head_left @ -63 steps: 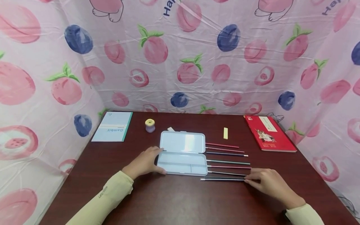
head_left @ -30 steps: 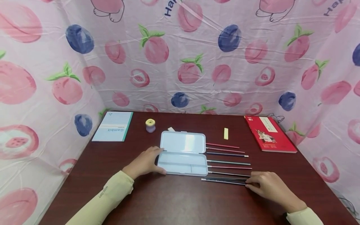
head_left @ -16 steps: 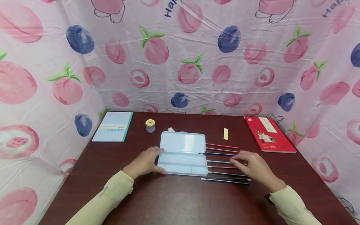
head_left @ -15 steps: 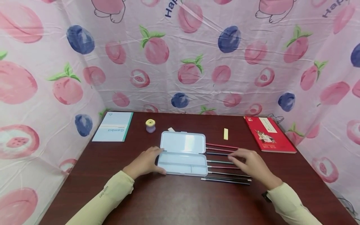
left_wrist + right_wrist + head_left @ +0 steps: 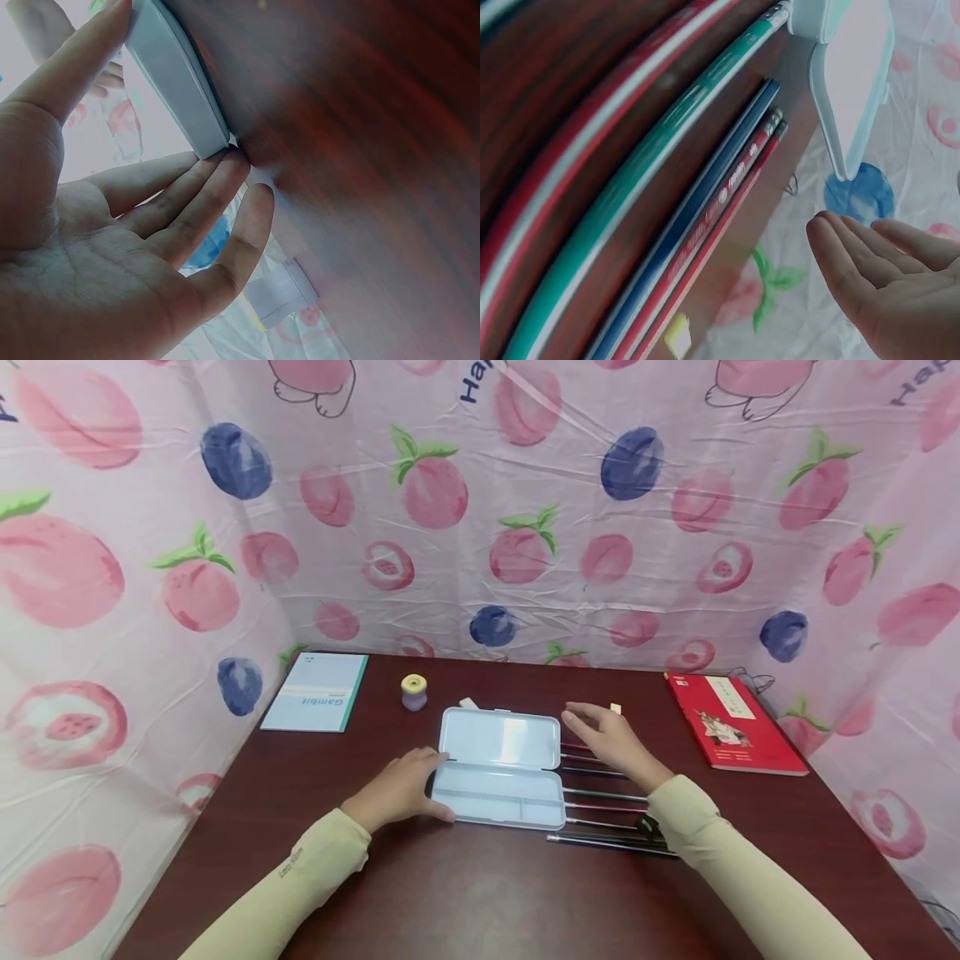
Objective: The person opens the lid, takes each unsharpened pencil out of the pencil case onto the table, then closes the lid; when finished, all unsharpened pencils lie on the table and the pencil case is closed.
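An open light-blue pencil case lies on the dark wooden table. My left hand rests at its left end, with straight fingers touching the case's corner and the thumb along its edge. Several pencils lie in a row to the right of the case; in the right wrist view they show as red, green and blue pencils. My right hand hovers open over the far pencils beside the lid and holds nothing. A small yellow eraser peeks out behind it.
A pale blue notebook lies at the far left, with a purple sharpener and a white eraser behind the case. A red book lies at the far right. Pink fruit-print cloth walls the table on three sides.
My right hand let go of the nearest dark pencils and moved up and left across the row to beside the lid. The left hand stayed on the case.
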